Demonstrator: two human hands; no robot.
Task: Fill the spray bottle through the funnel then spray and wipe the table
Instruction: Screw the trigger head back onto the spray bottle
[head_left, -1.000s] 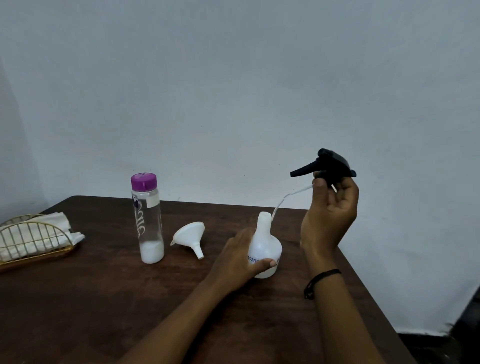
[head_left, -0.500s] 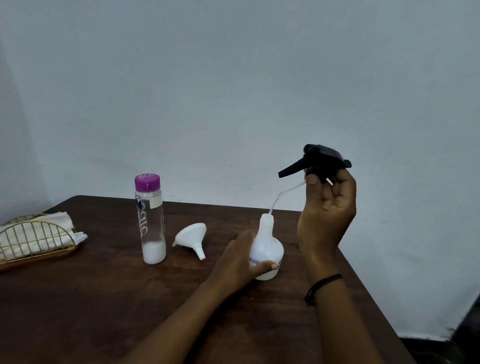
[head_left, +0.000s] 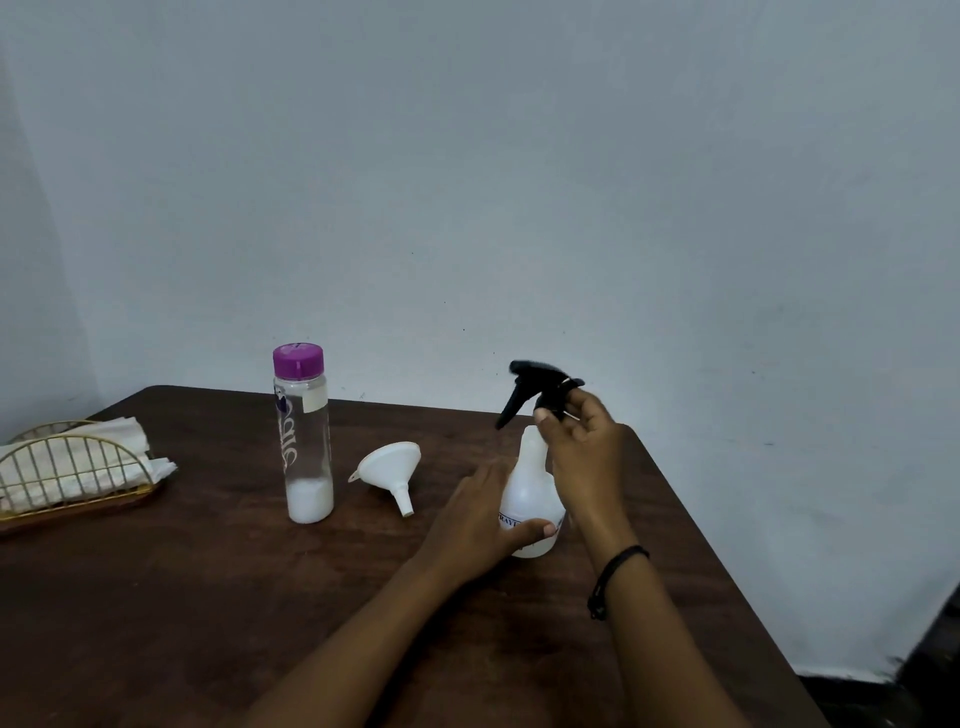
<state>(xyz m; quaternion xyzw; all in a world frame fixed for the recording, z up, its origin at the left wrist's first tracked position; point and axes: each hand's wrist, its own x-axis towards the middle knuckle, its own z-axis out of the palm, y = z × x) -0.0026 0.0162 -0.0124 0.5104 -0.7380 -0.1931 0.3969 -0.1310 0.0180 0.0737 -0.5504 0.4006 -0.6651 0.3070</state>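
A small white spray bottle (head_left: 525, 486) stands on the dark wooden table (head_left: 208, 597), right of centre. My left hand (head_left: 475, 525) grips its lower body, thumb across the label. My right hand (head_left: 584, 441) holds the black trigger head (head_left: 535, 389) just above the bottle's neck, tilted with the nozzle pointing down-left; its dip tube is hidden. A white funnel (head_left: 390, 470) lies on its side left of the bottle. Further left stands a clear bottle (head_left: 304, 436) with a purple cap and a little liquid at its bottom.
A gold wire holder (head_left: 57, 475) with folded white cloths or napkins sits at the table's far left. A pale wall runs close behind the table. The table's right edge slants away just right of my right forearm, with dark floor beyond.
My right hand has brought the trigger head down from high above the bottle to just over its neck, and the dip tube no longer shows. My left hand has kept its hold.
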